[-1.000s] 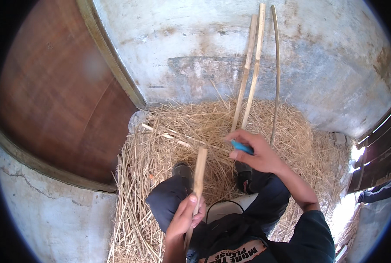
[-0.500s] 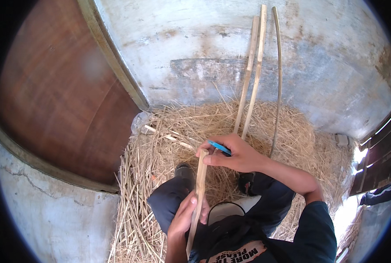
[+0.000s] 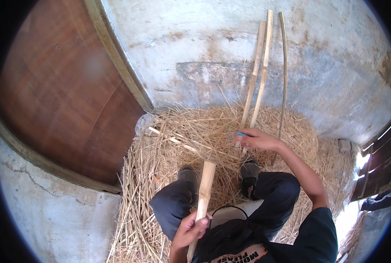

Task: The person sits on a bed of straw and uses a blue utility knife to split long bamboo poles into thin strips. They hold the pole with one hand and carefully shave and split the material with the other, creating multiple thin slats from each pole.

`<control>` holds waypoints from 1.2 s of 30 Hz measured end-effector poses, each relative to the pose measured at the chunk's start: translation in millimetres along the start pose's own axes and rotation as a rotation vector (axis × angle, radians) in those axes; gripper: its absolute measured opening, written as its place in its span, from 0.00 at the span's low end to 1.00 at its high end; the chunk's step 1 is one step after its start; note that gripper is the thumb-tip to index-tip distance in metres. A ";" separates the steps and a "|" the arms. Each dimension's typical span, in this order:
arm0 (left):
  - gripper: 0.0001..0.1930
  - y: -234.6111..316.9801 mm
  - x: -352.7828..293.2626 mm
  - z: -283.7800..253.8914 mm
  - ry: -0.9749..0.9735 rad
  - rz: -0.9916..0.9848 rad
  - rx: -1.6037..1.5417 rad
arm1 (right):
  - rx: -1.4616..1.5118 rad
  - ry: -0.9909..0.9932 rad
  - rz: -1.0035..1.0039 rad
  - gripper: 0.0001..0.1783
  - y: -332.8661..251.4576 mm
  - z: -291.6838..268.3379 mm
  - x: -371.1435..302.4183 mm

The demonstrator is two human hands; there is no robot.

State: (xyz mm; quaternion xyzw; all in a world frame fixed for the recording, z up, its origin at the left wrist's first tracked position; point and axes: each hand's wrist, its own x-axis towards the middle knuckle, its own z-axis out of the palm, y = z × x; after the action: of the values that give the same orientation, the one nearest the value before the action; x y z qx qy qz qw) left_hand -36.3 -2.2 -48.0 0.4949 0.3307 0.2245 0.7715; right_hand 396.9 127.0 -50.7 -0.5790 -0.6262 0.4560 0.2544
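Note:
My left hand [image 3: 190,230] is closed round the lower part of a pale split bamboo strip [image 3: 206,184]. The strip stands tilted in front of me, its flat cut end uppermost between my knees. Over the straw, to the right of that cut end and apart from it, is my right hand [image 3: 259,139]. Its fingers are closed on a slim blue object [image 3: 241,134]; only a short bit of it shows, so I cannot make out its exact kind.
Two pale strips [image 3: 264,65] and a thin curved stick [image 3: 284,65] lean against the stained wall [image 3: 213,39]. Straw [image 3: 195,118] covers the floor, with loose pale sticks [image 3: 173,139] on it. A brown door [image 3: 64,87] stands left. Something white and rounded [image 3: 224,215] sits between my legs.
My right hand has left the strip's upper end and moved right with the blue object. The strip has turned, showing a broader face, still in my left hand. The view has shifted slightly.

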 end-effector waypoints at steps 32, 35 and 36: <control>0.24 69.3 -42.4 -33.7 0.139 0.133 0.132 | 0.259 -0.742 1.449 0.22 396.2 310.8 -399.6; 0.24 131.7 -46.4 -66.6 0.385 0.322 0.409 | 0.240 -0.748 1.421 0.20 411.0 297.9 -410.4; 0.24 153.9 -41.9 -74.7 0.421 0.398 0.452 | 0.245 -0.733 1.450 0.22 405.8 294.8 -404.9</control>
State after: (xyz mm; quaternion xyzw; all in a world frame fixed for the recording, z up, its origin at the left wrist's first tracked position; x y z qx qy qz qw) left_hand -122.4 78.5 82.7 0.6505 0.4208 0.3882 0.4990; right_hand 428.4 -377.1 -451.1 -0.6222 -0.0858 0.7324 -0.2629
